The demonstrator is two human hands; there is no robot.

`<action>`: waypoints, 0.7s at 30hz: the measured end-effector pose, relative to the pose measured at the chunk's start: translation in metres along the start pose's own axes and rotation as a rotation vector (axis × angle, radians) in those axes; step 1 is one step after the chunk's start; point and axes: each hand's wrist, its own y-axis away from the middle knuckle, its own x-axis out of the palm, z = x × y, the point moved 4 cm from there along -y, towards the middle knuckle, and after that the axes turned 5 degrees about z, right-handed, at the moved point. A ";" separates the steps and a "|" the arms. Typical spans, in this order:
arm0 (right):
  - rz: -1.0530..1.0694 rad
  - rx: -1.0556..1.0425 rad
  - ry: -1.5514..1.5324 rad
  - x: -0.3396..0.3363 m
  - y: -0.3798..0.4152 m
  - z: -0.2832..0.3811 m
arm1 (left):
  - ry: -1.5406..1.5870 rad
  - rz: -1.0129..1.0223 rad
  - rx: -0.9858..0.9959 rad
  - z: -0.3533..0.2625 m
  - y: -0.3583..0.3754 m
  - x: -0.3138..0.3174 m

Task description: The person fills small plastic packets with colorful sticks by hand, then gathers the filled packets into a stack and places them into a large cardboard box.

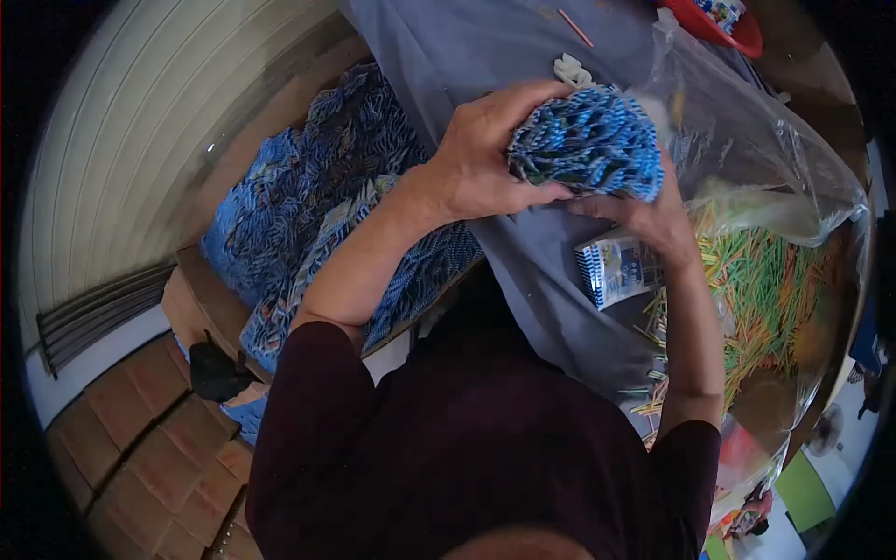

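Blue-striped bundle (pixel 586 145): left grip (pixel 487 149), right grip (pixel 649 217) clamped on opposite edges; grey cloth (pixel 439 47) stretches beyond.

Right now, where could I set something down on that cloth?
Grey cloth shows bare between the open box and white scrap, and left of the lone packet, below the held bundle. Coloured sticks crowd the right side.

Left of the worker (pixel 476 439), packets (pixel 289 215) lie in a box (pixel 210 301) — sticks (pixel 761 308) in a bag (pixel 747 112) to the right, cloth (pixel 537 275) between.
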 end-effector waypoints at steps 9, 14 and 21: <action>-0.059 -0.162 0.560 -0.005 0.016 -0.004 | 0.091 0.174 0.026 0.000 -0.008 -0.020; 0.017 -0.155 0.074 -0.006 0.004 0.001 | 0.188 0.102 -0.102 0.007 0.006 -0.029; -0.029 -0.147 0.131 -0.002 0.002 -0.007 | -0.218 0.285 -0.033 -0.057 -0.020 -0.027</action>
